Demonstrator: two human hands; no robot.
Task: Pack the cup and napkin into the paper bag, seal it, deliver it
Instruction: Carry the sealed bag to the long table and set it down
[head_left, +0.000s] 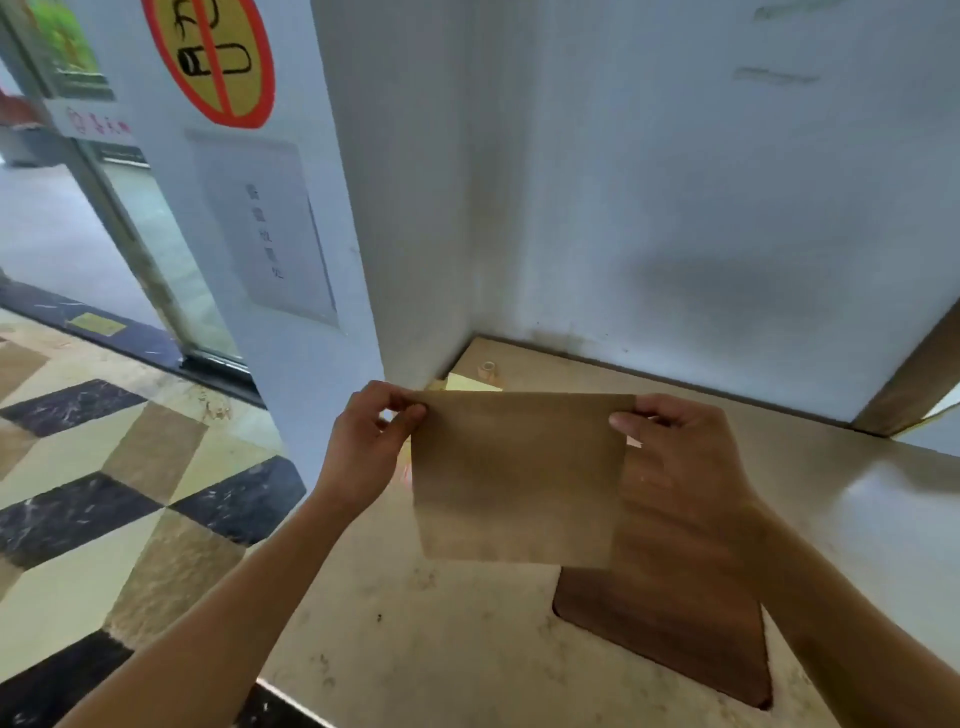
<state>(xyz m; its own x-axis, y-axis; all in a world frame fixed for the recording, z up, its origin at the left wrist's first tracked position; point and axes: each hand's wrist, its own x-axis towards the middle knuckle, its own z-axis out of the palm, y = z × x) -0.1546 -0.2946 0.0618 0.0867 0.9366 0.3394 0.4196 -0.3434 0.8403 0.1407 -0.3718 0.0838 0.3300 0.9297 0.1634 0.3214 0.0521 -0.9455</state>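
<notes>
A flat brown paper bag (519, 475) hangs upright in the air above the beige counter (441, 634). My left hand (371, 444) pinches its top left corner between thumb and fingers. My right hand (675, 457) grips its top right corner. A pale yellow napkin-like sheet (470, 383) peeks out behind the bag's top edge, near the wall corner. A small roll of tape (487, 370) lies on the counter just beyond it. No cup is visible.
A dark wooden board (670, 618) lies on the counter under my right forearm. White walls (675, 208) close the counter's back and left side. A no-smoking sign (218, 57) hangs on the pillar. Patterned tile floor (104, 493) and a glass door (130, 218) are to the left.
</notes>
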